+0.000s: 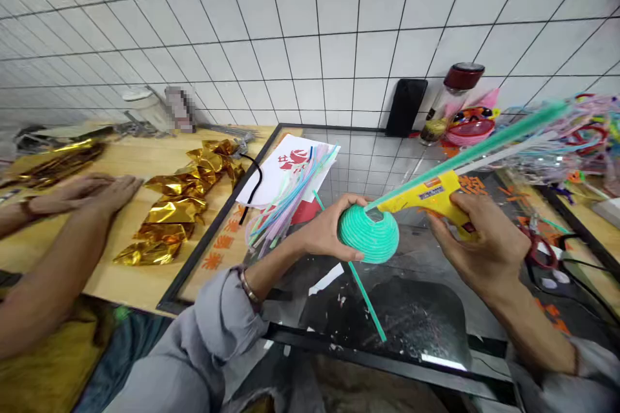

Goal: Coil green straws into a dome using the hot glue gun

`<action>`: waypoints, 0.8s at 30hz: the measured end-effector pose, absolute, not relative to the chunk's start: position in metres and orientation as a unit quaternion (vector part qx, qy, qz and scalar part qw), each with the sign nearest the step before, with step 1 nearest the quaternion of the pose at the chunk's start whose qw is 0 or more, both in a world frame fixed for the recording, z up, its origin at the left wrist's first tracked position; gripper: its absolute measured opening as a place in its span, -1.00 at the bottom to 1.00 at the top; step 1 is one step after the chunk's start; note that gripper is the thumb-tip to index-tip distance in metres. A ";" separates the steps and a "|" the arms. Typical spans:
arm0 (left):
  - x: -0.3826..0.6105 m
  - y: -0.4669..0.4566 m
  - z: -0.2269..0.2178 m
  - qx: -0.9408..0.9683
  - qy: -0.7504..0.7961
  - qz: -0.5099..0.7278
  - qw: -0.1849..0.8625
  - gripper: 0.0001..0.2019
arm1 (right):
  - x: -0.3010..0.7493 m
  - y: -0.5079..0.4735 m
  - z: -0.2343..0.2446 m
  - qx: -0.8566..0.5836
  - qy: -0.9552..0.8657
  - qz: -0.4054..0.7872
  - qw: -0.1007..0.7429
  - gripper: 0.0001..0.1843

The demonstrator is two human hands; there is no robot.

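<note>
Our left grip (323, 230) cups the coil (371, 235) from its left, fingers curled round the rim. Our right grip (477, 239) is closed round the glue gun (433, 197), and the nozzle touches the coil's upper right edge. The coil hangs above the table (378, 155), between both hands. Its straw (484, 148) runs up and right over the gun. Far left, another person's hands (82, 193) lie flat by foil (177, 210).
</note>
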State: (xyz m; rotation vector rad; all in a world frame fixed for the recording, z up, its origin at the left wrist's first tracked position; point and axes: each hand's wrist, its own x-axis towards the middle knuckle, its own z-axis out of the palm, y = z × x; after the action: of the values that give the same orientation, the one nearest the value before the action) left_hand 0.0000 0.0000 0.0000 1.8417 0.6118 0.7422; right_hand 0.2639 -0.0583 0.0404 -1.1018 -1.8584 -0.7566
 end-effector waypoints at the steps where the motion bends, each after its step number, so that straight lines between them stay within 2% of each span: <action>1: 0.000 0.000 0.000 0.763 0.258 0.306 0.508 -0.13 | 0.264 -0.059 0.041 -0.439 -0.739 -0.299 0.415 -0.68; 11: -0.001 0.000 0.002 0.757 0.267 0.300 0.516 -0.14 | 0.274 -0.060 0.043 -0.413 -0.758 -0.282 0.419 -0.58; 24: 0.002 -0.002 0.007 0.751 0.248 0.308 0.530 -0.16 | 0.269 -0.060 0.044 -0.428 -0.751 -0.274 0.422 -0.65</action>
State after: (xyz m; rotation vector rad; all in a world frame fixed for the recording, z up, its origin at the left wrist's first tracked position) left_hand 0.0023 -0.0015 0.0067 1.7920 0.5922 0.7347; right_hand 0.2692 -0.0604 0.0440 -1.0709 -1.8811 -0.6859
